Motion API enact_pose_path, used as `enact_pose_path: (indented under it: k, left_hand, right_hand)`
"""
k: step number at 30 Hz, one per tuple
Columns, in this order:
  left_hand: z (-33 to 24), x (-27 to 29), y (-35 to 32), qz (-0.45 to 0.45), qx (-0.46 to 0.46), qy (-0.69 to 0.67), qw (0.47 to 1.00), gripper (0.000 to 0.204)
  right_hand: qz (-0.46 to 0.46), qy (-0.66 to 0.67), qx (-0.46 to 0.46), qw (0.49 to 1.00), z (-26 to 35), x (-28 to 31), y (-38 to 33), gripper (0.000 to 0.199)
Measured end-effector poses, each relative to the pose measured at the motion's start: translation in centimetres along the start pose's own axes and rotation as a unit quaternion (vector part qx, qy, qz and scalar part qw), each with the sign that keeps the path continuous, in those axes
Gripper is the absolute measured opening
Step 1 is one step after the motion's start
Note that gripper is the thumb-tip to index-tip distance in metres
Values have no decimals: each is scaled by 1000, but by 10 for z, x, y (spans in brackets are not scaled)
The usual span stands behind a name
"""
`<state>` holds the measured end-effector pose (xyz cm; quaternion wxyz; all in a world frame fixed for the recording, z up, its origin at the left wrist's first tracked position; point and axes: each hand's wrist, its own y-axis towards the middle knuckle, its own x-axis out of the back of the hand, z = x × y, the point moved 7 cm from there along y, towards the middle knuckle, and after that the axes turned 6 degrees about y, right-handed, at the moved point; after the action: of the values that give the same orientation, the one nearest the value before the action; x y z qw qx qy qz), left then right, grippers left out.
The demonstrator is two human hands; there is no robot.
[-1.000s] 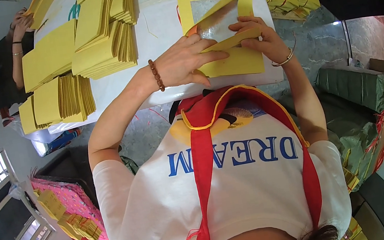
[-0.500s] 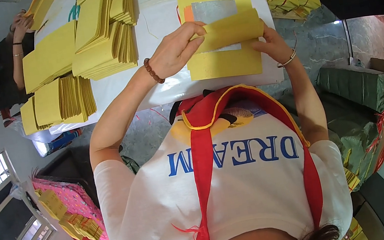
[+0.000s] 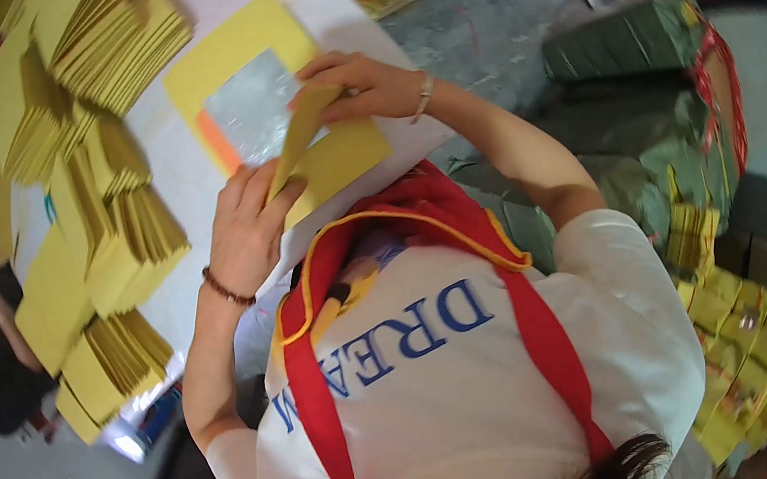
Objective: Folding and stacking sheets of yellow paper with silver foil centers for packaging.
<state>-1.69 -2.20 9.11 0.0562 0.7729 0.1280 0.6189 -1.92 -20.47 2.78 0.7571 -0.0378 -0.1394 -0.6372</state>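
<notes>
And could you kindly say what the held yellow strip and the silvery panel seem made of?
Yellow strip: probably matte paper or thin card, since its surface looks dull and fairly stiff. Silvery panel: perhaps foil or plastic film, glossy, given its bright reflections.

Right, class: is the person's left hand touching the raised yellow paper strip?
Touching: the head view shows the left hand gripping the raised yellow paper strip by its lower end.
</notes>
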Motion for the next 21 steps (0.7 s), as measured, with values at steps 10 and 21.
enact_pose_path:
  k: [10,21]
  left_hand:
    - [0,2,9,19,49,0,999,54]
    - [12,2,3,33,21,-95,995,46]
  right_hand:
    - [11,0,13,1000,-10,3,-6,30]
    - [20,51,-67,996,-2,0,-6,27]
